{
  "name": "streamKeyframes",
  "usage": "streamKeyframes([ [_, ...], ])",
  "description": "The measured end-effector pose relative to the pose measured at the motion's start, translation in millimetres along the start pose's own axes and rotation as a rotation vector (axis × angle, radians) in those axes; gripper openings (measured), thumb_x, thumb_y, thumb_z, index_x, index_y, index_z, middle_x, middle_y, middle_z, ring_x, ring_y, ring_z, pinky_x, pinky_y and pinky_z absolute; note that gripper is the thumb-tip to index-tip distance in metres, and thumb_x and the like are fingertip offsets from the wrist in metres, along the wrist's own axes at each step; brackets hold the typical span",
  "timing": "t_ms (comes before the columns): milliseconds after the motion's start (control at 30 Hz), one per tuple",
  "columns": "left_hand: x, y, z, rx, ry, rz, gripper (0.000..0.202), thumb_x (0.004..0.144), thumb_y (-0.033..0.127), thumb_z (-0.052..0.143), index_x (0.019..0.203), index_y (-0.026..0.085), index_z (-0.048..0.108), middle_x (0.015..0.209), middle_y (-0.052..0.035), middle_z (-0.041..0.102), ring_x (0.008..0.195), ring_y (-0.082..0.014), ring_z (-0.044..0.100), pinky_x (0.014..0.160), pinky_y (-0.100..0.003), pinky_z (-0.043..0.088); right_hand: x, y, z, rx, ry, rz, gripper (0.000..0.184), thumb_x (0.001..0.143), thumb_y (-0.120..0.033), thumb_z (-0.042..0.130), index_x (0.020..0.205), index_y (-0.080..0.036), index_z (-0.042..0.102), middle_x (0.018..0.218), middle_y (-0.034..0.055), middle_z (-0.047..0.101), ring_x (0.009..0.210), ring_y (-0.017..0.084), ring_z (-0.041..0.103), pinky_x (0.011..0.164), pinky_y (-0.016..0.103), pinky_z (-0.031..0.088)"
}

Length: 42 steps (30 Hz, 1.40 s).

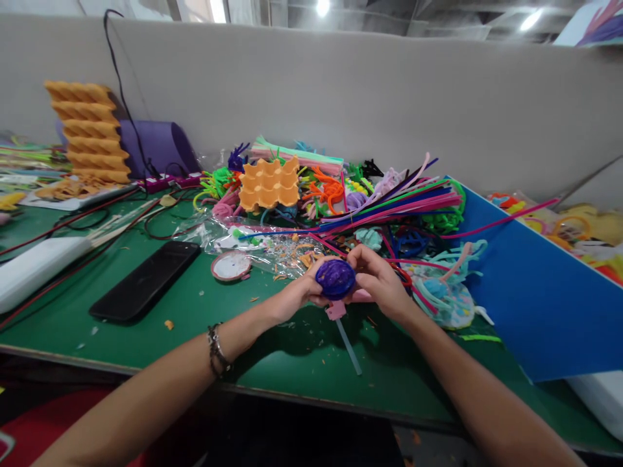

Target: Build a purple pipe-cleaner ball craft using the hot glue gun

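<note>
A dark purple-blue oval piece (335, 279), with a fuzzy-looking middle and a rim that looks wound round it, is held just above the table. My left hand (307, 285) grips it from the left, fingers closed under its edge. At its right edge my right hand (377, 280) is closed, thumb and forefinger pinched against the rim. Beneath the hands is what looks like a pink glue gun (335, 310), partly hidden, with a translucent glue stick (349, 348) pointing toward the front edge. A small round white disc (231, 266) lies to the left.
Bundles of coloured pipe cleaners (389, 207) and an orange foam piece (269, 183) pile up behind my hands. A black phone (146, 281) lies left on the green table (292, 363). A blue board (545, 292) leans at the right. Cables run along the left.
</note>
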<state>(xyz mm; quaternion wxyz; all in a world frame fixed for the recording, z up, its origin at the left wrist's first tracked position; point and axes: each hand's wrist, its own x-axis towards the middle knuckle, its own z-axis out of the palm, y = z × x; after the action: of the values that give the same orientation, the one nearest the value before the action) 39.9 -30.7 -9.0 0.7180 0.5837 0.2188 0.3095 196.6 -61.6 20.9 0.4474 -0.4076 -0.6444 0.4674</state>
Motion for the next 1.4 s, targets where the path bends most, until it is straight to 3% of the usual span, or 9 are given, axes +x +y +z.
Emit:
streamKeyframes([
  [67,0.3,0.5,1.6,-0.082,-0.009,0.009,0.059,0.05,0.019,0.039,0.109,0.021,0.037,0.067,0.0027,0.044,0.048,-0.0078,0.027,0.05,-0.023,0.024,0.1,3.0,-0.5,-0.073,0.043,-0.127,0.013,0.065,-0.016,0.04,0.075,-0.022,0.037,0.067,-0.0048,0.041,0.049,0.008,0.048,0.045,0.023,0.044],
  [233,-0.1,3.6,1.3,-0.265,-0.004,0.065,0.035,0.052,0.024,0.043,0.087,0.017,0.042,0.056,0.0052,0.04,0.046,-0.0066,0.026,0.047,-0.023,0.013,1.2,3.2,-1.3,-0.476,0.141,-0.628,0.023,0.063,-0.006,0.048,0.079,-0.022,0.04,0.076,-0.0004,0.043,0.067,0.012,0.047,0.057,0.026,0.044],
  [333,-0.2,3.7,2.0,-0.309,0.025,0.051,0.029,0.053,0.026,0.044,0.08,0.017,0.042,0.056,0.005,0.043,0.046,-0.0067,0.028,0.047,-0.023,0.013,1.7,1.5,-3.6,-0.645,0.129,-0.75,0.025,0.066,-0.005,0.049,0.084,-0.022,0.044,0.082,0.0023,0.045,0.077,0.016,0.049,0.065,0.031,0.044],
  [500,0.5,2.2,2.8,-0.312,0.012,0.033,0.023,0.054,0.029,0.044,0.073,0.016,0.042,0.054,0.0049,0.041,0.046,-0.0068,0.027,0.047,-0.023,0.013,2.1,2.1,-5.7,-0.738,0.083,-0.752,0.024,0.071,-0.007,0.047,0.09,-0.021,0.046,0.085,0.0042,0.048,0.079,0.017,0.05,0.068,0.031,0.045],
  [933,1.6,1.4,2.2,-0.344,-0.017,0.071,0.015,0.056,0.028,0.044,0.064,0.017,0.043,0.05,0.0047,0.04,0.046,-0.0071,0.025,0.047,-0.025,0.014,4.8,2.7,-5.0,-0.717,0.09,-0.729,0.021,0.072,-0.007,0.045,0.088,-0.02,0.045,0.083,0.0036,0.05,0.077,0.015,0.051,0.067,0.029,0.045],
  [1400,1.2,0.9,1.9,-0.356,-0.052,0.076,0.017,0.06,0.03,0.041,0.066,0.015,0.044,0.053,0.003,0.038,0.047,-0.007,0.022,0.048,-0.025,0.013,5.2,2.1,-2.1,-0.728,0.12,-0.742,0.025,0.07,-0.005,0.045,0.088,-0.022,0.045,0.081,0.002,0.052,0.072,0.014,0.053,0.064,0.026,0.047],
])
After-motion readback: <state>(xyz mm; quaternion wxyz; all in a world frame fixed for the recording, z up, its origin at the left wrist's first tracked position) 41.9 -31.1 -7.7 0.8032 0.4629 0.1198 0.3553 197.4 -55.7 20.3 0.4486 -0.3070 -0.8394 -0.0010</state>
